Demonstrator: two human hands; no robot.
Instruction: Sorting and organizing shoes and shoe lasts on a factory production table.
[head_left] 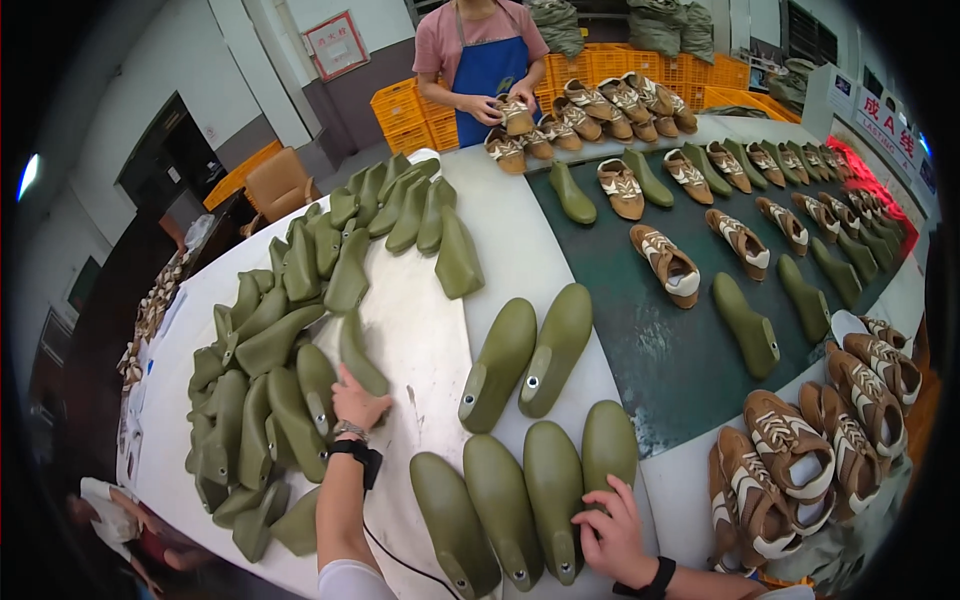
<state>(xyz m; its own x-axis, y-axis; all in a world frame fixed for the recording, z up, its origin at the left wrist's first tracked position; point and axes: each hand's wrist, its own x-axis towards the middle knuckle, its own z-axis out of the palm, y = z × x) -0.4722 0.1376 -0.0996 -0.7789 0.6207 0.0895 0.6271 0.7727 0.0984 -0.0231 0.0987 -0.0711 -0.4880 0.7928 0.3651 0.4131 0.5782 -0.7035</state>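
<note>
Head view: smooth olive-green shoe lasts point(553, 495); right hand point(612, 535) spread on one; left hand point(357, 400) cupped over another.

single head view, looking steeply down, close over white table point(430, 330), fisheye-bent edges

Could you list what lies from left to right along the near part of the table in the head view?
Heap of green shoe lasts → left hand touching a last at the heap's edge → row of four green lasts → right hand resting on that row → cluster of brown and white sneakers.
</note>
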